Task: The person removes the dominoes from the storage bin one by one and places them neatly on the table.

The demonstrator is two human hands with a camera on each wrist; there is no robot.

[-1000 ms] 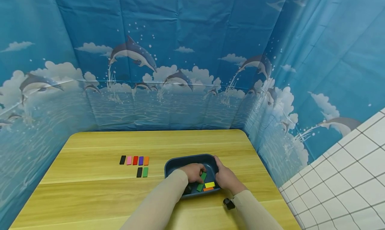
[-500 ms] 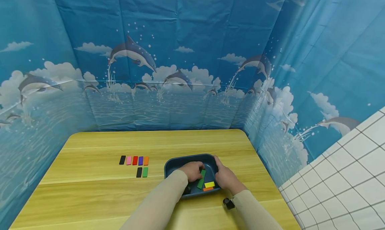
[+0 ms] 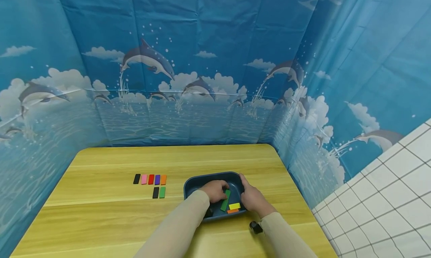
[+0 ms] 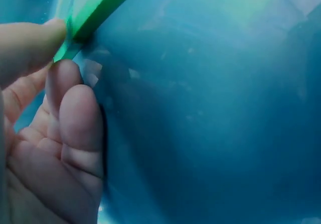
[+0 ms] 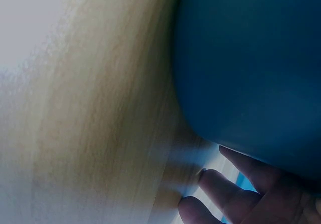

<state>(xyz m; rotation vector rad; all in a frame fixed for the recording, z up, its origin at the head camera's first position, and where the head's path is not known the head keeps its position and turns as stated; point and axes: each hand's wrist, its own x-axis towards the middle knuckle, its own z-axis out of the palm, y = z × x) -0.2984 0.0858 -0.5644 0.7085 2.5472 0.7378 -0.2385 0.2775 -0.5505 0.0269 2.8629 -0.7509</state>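
In the head view a dark blue plastic bin (image 3: 212, 217) stands on the table. My left hand (image 3: 215, 190) is inside it, thumb and fingertips pinching the near end of a green block (image 4: 103, 8). From above, the green shape (image 3: 225, 202) looks longer than the other blocks; I cannot tell whether it is two blocks end to end. A yellow block (image 3: 234, 206) and an orange block (image 3: 232, 211) lie close by on the bin floor. My right hand (image 3: 253, 199) holds the bin's right end, several fingers (image 5: 225, 191) against its outer wall.
Left of the bin, flat blocks lie in two rows on the wooden table (image 3: 101, 220). The back row includes a red block (image 3: 151, 179); the front row holds a black block (image 3: 156, 193) and a green one (image 3: 162, 192). A dolphin-print curtain (image 3: 202, 119) hangs behind.
My left hand has shifted slightly in the bin, and the green shape has moved a little away from me. The right hand and bin have stayed in place.
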